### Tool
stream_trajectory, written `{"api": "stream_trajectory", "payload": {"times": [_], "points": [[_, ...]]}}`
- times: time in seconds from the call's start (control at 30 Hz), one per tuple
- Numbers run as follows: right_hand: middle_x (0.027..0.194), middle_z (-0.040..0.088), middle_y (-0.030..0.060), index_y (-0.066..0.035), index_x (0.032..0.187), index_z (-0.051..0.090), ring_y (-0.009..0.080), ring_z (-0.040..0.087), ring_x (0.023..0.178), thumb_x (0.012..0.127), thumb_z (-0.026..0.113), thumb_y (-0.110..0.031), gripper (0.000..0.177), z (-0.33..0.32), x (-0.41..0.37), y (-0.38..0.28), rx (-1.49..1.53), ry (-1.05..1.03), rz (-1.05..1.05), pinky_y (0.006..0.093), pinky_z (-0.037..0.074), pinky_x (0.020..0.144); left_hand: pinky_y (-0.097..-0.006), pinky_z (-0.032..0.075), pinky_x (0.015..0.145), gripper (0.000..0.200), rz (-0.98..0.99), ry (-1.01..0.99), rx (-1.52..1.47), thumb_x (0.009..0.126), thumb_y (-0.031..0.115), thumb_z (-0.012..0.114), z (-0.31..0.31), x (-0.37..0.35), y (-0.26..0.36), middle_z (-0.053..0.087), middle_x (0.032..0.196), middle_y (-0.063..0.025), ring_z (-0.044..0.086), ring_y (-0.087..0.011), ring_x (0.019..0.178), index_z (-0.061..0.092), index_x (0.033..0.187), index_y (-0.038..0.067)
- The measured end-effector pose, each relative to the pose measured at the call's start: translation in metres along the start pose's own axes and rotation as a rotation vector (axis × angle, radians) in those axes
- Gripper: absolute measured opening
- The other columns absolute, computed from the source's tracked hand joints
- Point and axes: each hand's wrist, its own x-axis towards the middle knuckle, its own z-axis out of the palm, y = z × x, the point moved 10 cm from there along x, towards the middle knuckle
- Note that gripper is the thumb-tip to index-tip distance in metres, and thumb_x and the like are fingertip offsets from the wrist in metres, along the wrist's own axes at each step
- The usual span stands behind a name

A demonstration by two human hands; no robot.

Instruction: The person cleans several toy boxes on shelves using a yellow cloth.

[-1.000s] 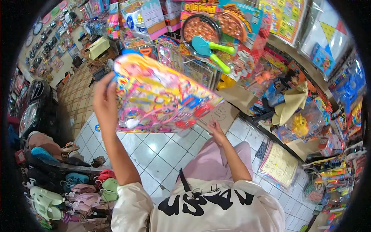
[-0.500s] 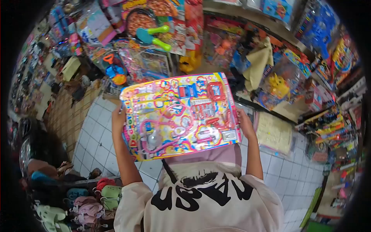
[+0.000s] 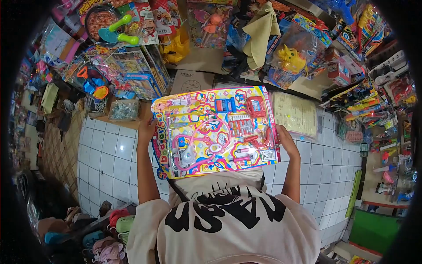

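Observation:
I hold a flat, brightly coloured toy doctor set pack [image 3: 215,130] in front of my chest, face up, with a pink stethoscope and small red and blue toys under clear plastic. My left hand [image 3: 146,132] grips its left edge. Gripping the right edge is my right hand [image 3: 285,140]. The pack hides most of my lap.
Packaged toys fill the shelves ahead, among them a pizza play set [image 3: 110,22] and a yellow toy in a bag [image 3: 292,57]. A cardboard box [image 3: 191,81] stands on the white tiled floor [image 3: 105,154]. Sandals and slippers [image 3: 110,229] lie at lower left.
The pack has swung from tilted and held up by the left hand alone to flat in both hands. My view has turned down and to the right.

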Motion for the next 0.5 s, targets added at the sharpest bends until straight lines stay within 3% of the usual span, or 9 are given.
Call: {"api": "stream_trajectory", "payload": {"times": [0.1, 0.2, 0.27, 0.33, 0.4, 0.47, 0.5], "points": [[0.122, 0.052, 0.0162, 0.0, 0.122, 0.049, 0.0232, 0.051, 0.112, 0.097, 0.038, -0.039, 0.047, 0.006, 0.008, 0.007, -0.148, -0.076, 0.244, 0.031, 0.037, 0.096, -0.024, 0.047, 0.071, 0.031, -0.072, -0.079, 0.03, 0.089, 0.013, 0.056, 0.01, 0.0, -0.017, 0.065, 0.095, -0.008, 0.06, -0.0097, 0.083, 0.055, 0.117, -0.002], [0.121, 0.051, 0.0192, 0.001, 0.124, 0.046, 0.0289, 0.051, 0.112, 0.093, 0.046, -0.04, 0.051, 0.007, 0.085, -0.013, -0.475, -0.28, -0.159, 0.0352, 0.037, 0.098, -0.0264, 0.048, 0.073, 0.033, -0.034, -0.09, 0.119, 0.088, 0.014, 0.057, 0.016, 0.004, -0.036, 0.064, 0.096, -0.0092, 0.06, -0.0122, 0.085, 0.054, 0.118, -0.002], [0.122, 0.049, 0.0233, 0.004, 0.124, 0.043, 0.0342, 0.049, 0.112, 0.089, 0.055, -0.039, 0.057, -0.019, 0.091, -0.107, -0.482, 0.149, -0.458, 0.0384, 0.037, 0.098, -0.0282, 0.048, 0.074, 0.036, 0.032, -0.031, 0.145, 0.087, 0.014, 0.059, 0.013, 0.002, -0.02, 0.064, 0.096, -0.0099, 0.061, -0.0145, 0.085, 0.053, 0.119, -0.001], [0.119, 0.05, 0.0254, 0.007, 0.122, 0.043, 0.0352, 0.047, 0.113, 0.083, 0.064, -0.037, 0.062, -0.034, 0.125, -0.172, -0.19, 0.293, -0.745, 0.0391, 0.036, 0.097, -0.0321, 0.046, 0.081, 0.038, 0.016, 0.02, 0.174, 0.085, 0.014, 0.061, 0.008, -0.002, -0.004, 0.061, 0.105, -0.0139, 0.059, -0.0196, 0.095, 0.052, 0.118, -0.002], [0.118, 0.049, 0.0259, 0.009, 0.119, 0.043, 0.0344, 0.048, 0.111, 0.078, 0.069, -0.038, 0.067, -0.04, 0.139, -0.233, -0.018, 0.446, -0.802, 0.0398, 0.039, 0.093, -0.0332, 0.045, 0.085, 0.037, 0.002, 0.118, 0.333, 0.085, 0.013, 0.061, -0.005, 0.0, -0.009, 0.059, 0.111, -0.016, 0.057, -0.0213, 0.102, 0.052, 0.118, -0.002], [0.109, 0.056, 0.0228, 0.006, 0.117, 0.046, 0.0329, 0.056, 0.099, 0.074, 0.073, -0.036, 0.066, -0.047, 0.139, -0.28, -0.276, 0.809, -0.925, 0.0389, 0.045, 0.083, -0.0337, 0.043, 0.087, 0.037, 0.084, 0.212, 0.322, 0.085, 0.013, 0.062, -0.018, -0.002, -0.008, 0.057, 0.114, -0.0157, 0.055, -0.0225, 0.106, 0.052, 0.118, -0.001], [0.104, 0.058, 0.0221, 0.005, 0.115, 0.047, 0.034, 0.057, 0.094, 0.076, 0.072, -0.033, 0.06, -0.043, 0.148, -0.293, -0.321, 0.772, -0.876, 0.0393, 0.046, 0.079, -0.034, 0.043, 0.088, 0.037, 0.121, 0.258, 0.319, 0.085, 0.013, 0.062, -0.025, -0.006, -0.007, 0.056, 0.116, -0.0155, 0.054, -0.0231, 0.108, 0.053, 0.118, -0.001]]}}
